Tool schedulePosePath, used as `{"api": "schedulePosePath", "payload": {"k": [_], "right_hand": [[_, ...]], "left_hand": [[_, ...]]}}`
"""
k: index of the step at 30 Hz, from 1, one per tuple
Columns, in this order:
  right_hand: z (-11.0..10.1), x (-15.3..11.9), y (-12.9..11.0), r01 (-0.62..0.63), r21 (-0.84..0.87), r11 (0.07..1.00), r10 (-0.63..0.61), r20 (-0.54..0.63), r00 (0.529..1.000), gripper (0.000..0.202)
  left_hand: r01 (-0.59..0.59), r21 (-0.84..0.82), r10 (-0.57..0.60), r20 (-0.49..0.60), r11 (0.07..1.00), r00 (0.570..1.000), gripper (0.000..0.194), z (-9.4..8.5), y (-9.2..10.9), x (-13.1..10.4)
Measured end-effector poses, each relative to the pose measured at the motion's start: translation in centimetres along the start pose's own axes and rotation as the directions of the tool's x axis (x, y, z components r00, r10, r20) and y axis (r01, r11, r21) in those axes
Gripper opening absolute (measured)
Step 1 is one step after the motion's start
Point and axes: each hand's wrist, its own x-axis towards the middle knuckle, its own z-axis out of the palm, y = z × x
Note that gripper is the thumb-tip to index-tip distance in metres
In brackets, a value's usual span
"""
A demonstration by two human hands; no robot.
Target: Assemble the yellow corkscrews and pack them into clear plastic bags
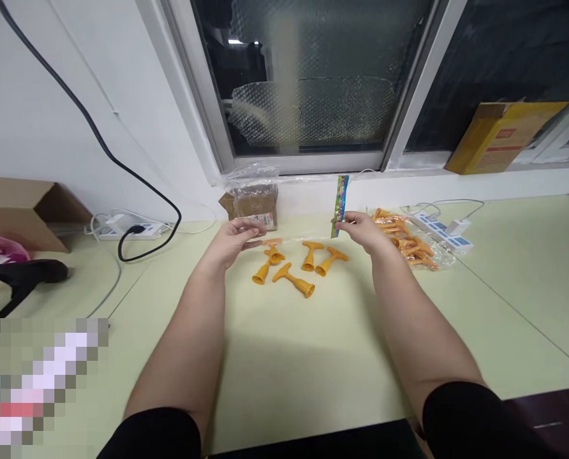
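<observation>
Just front-right of the small cardboard box (253, 205) lay five loose yellow T-handled, cup-ended pieces (296, 281). Farther right: one printed strip (340, 199), pinched by the right hand (361, 231); one clear bag (444, 256), contents beyond my remote count. Nearest the box: left hand (239, 242), fingers parted, any grip indiscernible. I judged work partway: five out, others bagged.

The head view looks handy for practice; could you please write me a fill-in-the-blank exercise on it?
The narrow printed strip is in the person's ____ hand.
The loose orange pieces have handles shaped like the letter ____.
The person's sleeves are coloured ____.
The yellow carton leans against the ____.

Missing words: right; T; black; window.
</observation>
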Motion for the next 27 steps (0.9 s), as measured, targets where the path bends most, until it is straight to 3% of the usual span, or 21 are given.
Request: {"api": "schedulePosePath", "payload": {"k": [3, 6, 9, 13, 16, 19, 23, 27], "right_hand": [[-0.1, 0.1, 0.0, -0.117, 0.087, 0.989, 0.116, 0.012, 0.993, 0.029], [-0.2, -0.1, -0.6, -0.317, 0.255, 0.913, 0.263, 0.225, 0.938, 0.041], [-0.7, -0.4, -1.1, -0.353, 0.351, 0.868, 0.224, 0.357, 0.907, 0.050], [-1.8, -0.5, -0.8, -0.335, 0.449, 0.828, 0.158, 0.385, 0.909, 0.048], [-2.2, -0.1, -0.1, -0.286, 0.443, 0.850, 0.150, 0.316, 0.937, 0.026], [-1.7, 0.6, 1.3, -0.207, 0.384, 0.900, 0.155, 0.164, 0.974, 0.011], [-0.3, 1.8, 4.8, -0.229, 0.159, 0.960, 0.226, 0.037, 0.973, 0.016], [0.3, 2.7, 8.6, -0.270, -0.023, 0.962, 0.268, -0.081, 0.960, 0.035]], "left_hand": [[-0.047, 0.122, 0.053, -0.044, 0.991, 0.998, 0.032, 0.2, -0.3, 0.1], [-0.080, 0.248, 0.111, -0.113, 0.965, 0.987, 0.023, 0.6, -0.8, 0.2], [-0.157, 0.370, 0.205, -0.095, 0.916, 0.974, 0.015, 0.9, -1.2, 0.4], [-0.216, 0.459, 0.277, -0.070, 0.862, 0.958, 0.015, 1.3, -1.4, 0.5], [-0.235, 0.488, 0.310, -0.076, 0.841, 0.948, 0.022, 1.6, -1.4, 0.5], [-0.231, 0.488, 0.330, -0.125, 0.841, 0.936, 0.031, 1.7, -1.8, 0.6], [-0.138, 0.485, 0.238, -0.151, 0.864, 0.959, 0.032, 1.6, -2.8, 1.0], [-0.079, 0.513, 0.122, -0.049, 0.855, 0.991, 0.032, 1.5, -3.4, 1.1]]}}
